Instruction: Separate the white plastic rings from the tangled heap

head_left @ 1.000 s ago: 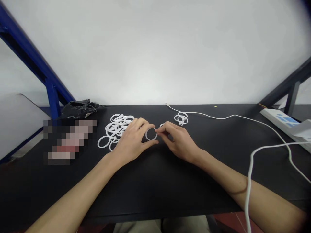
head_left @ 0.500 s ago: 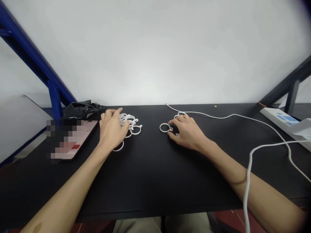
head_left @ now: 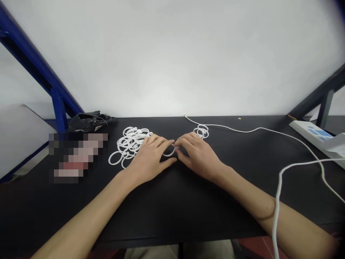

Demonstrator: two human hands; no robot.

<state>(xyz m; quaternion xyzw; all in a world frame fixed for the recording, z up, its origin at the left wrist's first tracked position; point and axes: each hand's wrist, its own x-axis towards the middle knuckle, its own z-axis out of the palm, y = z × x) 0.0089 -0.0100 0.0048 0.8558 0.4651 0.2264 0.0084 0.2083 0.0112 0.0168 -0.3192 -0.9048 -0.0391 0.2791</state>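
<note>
A white plastic curtain ring lies between my hands at the middle of the table. My right hand pinches it by its small eyelet, between thumb and fingertips. Just left of it, my left hand has thumb and fingers apart, reaching around the ring's left side; its fingers hide part of the ring, and contact is unclear. A loose pile of several white curtain rings spreads left of my left hand, partly covered by it. Behind my right hand sits a smaller group of curtain rings.
A white cable runs along the back of the black table, and a thicker stretch crosses over my right forearm. A black plastic bag and a blurred-out patch are at left. A white box stands at right.
My left hand has left the pile and moved right, beside the single curtain ring. My right hand has shifted left with that ring. The pile is now more exposed.
</note>
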